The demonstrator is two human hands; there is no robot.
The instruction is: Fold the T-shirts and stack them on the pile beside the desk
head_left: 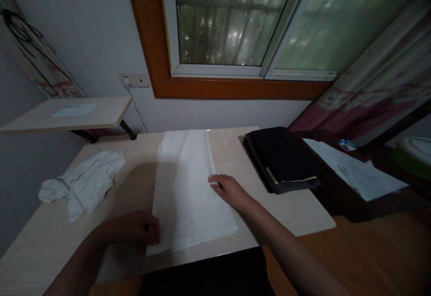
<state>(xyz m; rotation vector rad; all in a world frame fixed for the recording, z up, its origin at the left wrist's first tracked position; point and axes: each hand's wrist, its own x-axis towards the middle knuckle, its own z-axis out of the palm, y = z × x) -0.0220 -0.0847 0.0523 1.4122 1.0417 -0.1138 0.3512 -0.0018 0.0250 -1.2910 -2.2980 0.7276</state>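
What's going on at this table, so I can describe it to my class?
A person is handling a white cloth spread on a pale table. The right hand pinches the cloth's right edge; the left hand is curled by its near left corner, its grip unclear. Crumpled white fabric lies to the left and a black folded item to the right.

Left hand (143,228): dark, grip unclear | Right forearm (286,246): cut by bottom edge | Shelf paper (74,110): writing illegible | Green object (412,159): blurred, cut by right edge
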